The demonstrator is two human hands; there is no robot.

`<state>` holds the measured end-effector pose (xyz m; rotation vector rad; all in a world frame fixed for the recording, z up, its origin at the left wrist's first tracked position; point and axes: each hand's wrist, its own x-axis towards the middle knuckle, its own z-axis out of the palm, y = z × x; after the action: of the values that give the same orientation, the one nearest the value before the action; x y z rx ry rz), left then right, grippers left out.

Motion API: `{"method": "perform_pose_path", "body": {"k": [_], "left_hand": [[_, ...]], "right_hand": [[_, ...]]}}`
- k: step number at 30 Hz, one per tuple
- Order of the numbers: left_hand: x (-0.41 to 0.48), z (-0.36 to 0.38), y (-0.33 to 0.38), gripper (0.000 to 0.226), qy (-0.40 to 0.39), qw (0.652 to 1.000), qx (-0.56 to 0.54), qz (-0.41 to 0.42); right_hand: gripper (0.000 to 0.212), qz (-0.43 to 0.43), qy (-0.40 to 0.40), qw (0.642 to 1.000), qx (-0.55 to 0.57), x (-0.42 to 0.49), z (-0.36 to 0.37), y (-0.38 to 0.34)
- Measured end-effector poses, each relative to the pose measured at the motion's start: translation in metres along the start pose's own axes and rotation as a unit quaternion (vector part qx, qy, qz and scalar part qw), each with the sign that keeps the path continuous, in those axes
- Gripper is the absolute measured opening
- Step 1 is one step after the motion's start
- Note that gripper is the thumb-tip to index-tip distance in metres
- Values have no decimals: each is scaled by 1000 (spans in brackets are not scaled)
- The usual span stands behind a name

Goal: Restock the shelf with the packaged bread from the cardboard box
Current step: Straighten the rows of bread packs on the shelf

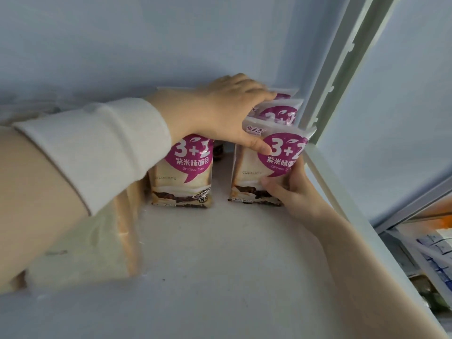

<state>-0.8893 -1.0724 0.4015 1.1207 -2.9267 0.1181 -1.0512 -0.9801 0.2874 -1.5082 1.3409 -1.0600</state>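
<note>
While the box is out of sight, some bread is already on the shelf (pixel 220 253). A left pack (pixel 182 172) stands at the front of one row. Three more stand in a row by the right wall. So the job looks partly done, with lots of bare shelf left to fill. How much bread is left in the box, I cannot tell.

The front pack (pixel 266 172) of the right row sits between both hands. The right hand (pixel 293 194) grips its lower right edge, fingers curled round it. The left hand (pixel 220 111) lies flat on top, fingers straight over the back packs (pixel 278 111), thumb touching the front pack's face.
</note>
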Motion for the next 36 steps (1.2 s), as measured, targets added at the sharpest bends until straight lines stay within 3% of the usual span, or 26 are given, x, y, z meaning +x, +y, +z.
{"method": "perform_pose_path", "body": {"k": [5, 12, 18, 23, 29, 36], "left_hand": [[-11, -1, -2, 117, 18, 1000, -7, -12], [-39, -2, -22, 131, -31, 998, -14, -54], [-52, 2, -30, 132, -39, 996, -20, -76], [-51, 2, -25, 124, -5, 997, -10, -70], [-42, 7, -13, 115, 21, 997, 20, -73], [-43, 9, -11, 110, 38, 996, 22, -83]], "right_hand": [[80, -8, -51, 999, 10, 11, 2, -3], [97, -37, 13, 997, 60, 19, 19, -13], [113, -54, 68, 996, -4, 23, 38, -13], [133, -57, -16, 991, -119, 19, 13, -6], [118, -107, 19, 985, -134, 24, 13, 0], [118, -78, -11, 985, -153, 25, 16, 2]]}}
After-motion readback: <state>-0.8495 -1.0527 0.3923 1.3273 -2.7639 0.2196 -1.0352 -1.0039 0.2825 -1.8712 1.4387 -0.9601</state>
